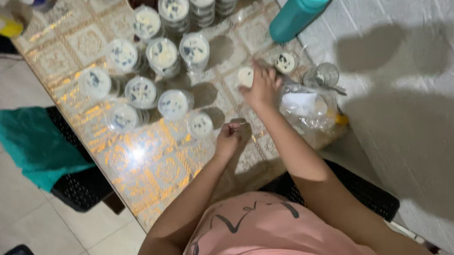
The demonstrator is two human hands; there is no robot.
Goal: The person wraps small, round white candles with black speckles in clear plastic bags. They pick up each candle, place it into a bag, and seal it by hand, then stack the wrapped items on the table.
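Table [153,166]: one long table under a glossy patterned gold and white cover is running from the person's body toward the top of the view.
Chair [80,188]: one black chair is standing at the left edge of the table, with a teal cloth [36,144] draped over it.
Bottle [304,6]: one teal bottle is lying tilted at the table's right edge, near the white wall.
Filled cups [162,54]: about fourteen clear round cups of white cream with dark specks are crowding the far half of the table, several stacked.
Plastic bag [306,108]: one crumpled clear bag is sitting just beside the right hand.
Right hand [262,89]: it is reaching forward, fingers curled down onto one small white-topped cup [245,76] on the table.
Left hand [230,136]: it is closing loosely, fingertips pinching one small pale lid [237,122]; the grip is partly hidden.
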